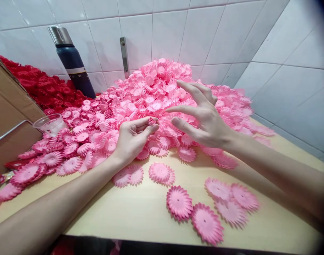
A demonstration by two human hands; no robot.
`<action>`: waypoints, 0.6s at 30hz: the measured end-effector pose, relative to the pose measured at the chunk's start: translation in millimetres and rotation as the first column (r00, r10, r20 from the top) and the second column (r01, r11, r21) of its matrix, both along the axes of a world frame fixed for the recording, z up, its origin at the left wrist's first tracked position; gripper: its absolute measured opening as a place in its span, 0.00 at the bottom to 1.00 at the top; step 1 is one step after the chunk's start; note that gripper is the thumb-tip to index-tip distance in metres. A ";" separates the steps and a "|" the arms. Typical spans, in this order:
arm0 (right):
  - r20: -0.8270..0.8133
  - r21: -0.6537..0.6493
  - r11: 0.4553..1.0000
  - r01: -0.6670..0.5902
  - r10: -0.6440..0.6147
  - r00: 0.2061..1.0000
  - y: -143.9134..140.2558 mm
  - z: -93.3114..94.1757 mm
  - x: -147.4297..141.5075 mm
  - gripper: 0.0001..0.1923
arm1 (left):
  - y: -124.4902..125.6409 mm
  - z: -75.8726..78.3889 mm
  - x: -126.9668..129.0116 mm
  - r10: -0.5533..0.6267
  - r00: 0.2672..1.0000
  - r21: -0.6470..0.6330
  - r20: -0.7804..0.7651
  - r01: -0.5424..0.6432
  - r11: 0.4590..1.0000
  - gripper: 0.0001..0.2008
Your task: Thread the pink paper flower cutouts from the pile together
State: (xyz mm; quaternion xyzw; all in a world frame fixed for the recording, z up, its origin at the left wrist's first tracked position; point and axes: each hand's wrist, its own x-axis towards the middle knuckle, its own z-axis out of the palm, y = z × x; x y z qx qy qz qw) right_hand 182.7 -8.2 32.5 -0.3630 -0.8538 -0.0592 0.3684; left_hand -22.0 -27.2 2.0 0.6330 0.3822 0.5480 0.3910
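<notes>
My left hand (134, 136) pinches a small pink-red petal piece (151, 122) between thumb and fingertips, just in front of a large heap of pink petal discs (162, 85). To its right, my right hand (204, 117) hovers over the heap with fingers spread and nothing visible in them. Below the hands, several flat scalloped discs lie on the table, among them a darker-edged pink disc (179, 202) with a small centre hole and another dark-edged disc (207, 224). A cluster of paler discs (229, 212) rests to the right of these.
A dark blue bottle (75, 67) with a steel cap stands behind the heap by the tiled wall (167, 35). Red petal pieces (39, 85) are piled at the back left beside a cardboard box (13, 95). A clear plastic cup (51, 124) sits near the box.
</notes>
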 end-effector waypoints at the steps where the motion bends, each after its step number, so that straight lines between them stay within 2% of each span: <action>1: -0.013 0.006 1.000 0.008 -0.007 1.000 -1.4 0.0 -1.4 0.11 | -0.1 -0.3 -0.1 0.004 1.000 0.006 -0.014 -0.004 1.000 0.14; 5: -0.047 -0.038 0.999 -0.036 0.034 0.998 -6.8 -1.0 -6.8 0.05 | -2.3 0.2 1.2 -0.044 0.997 0.048 -0.069 0.047 0.998 0.15; 12: -0.098 -0.123 0.984 -0.130 0.118 0.988 -9.0 -2.9 -7.1 0.02 | -7.7 2.0 4.8 -0.174 0.983 -0.027 0.052 0.176 0.984 0.18; 14: -0.125 -0.131 0.983 -0.131 0.115 0.985 -9.2 -2.5 -5.9 0.02 | -8.1 1.8 4.9 -0.166 0.983 -0.039 0.075 0.169 0.985 0.19; 18: -0.158 -0.217 0.963 -0.161 0.128 0.979 -11.1 -0.8 -4.2 0.07 | -7.1 1.1 4.1 -0.095 0.994 -0.020 0.044 0.096 0.995 0.19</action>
